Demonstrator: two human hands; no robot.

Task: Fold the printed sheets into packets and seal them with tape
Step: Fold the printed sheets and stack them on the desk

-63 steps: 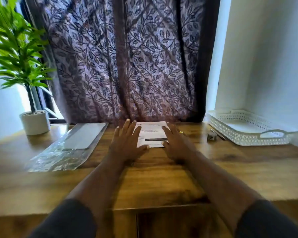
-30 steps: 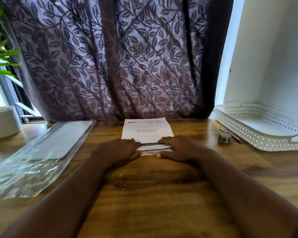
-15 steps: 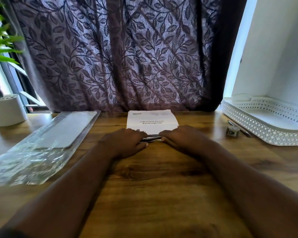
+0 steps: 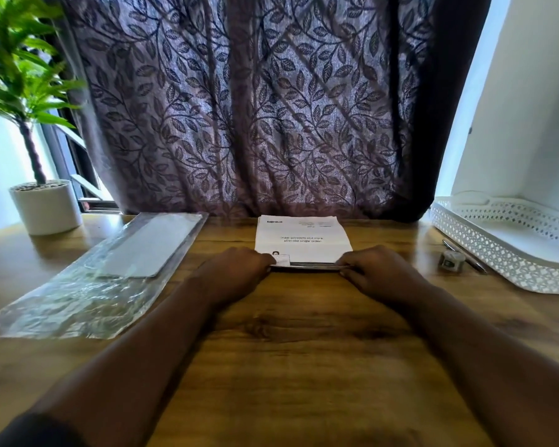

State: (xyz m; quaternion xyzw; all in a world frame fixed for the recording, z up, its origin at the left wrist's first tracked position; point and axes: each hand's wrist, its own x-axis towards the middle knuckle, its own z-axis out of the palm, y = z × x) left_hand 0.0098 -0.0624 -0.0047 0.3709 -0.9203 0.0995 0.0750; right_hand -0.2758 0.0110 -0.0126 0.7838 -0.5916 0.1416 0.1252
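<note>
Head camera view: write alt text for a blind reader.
The left hand and right hand pinch the near edge of a printed sheet on a wooden desk. A clear plastic bag lies left; a white perforated tray sits right.

My brown wooden table (image 4: 304, 350) looks smooth, grained, faintly shiny. The white printed paper sheet (image 4: 304, 232) is matt, the clear crinkled plastic bag (image 4: 65, 304) glossy, the purple leaf-patterned cloth curtain (image 4: 239, 108) woven.

Dark sleeve (image 4: 26, 432) on left arm; 2 forearms (image 4: 162, 333) bare.
</note>
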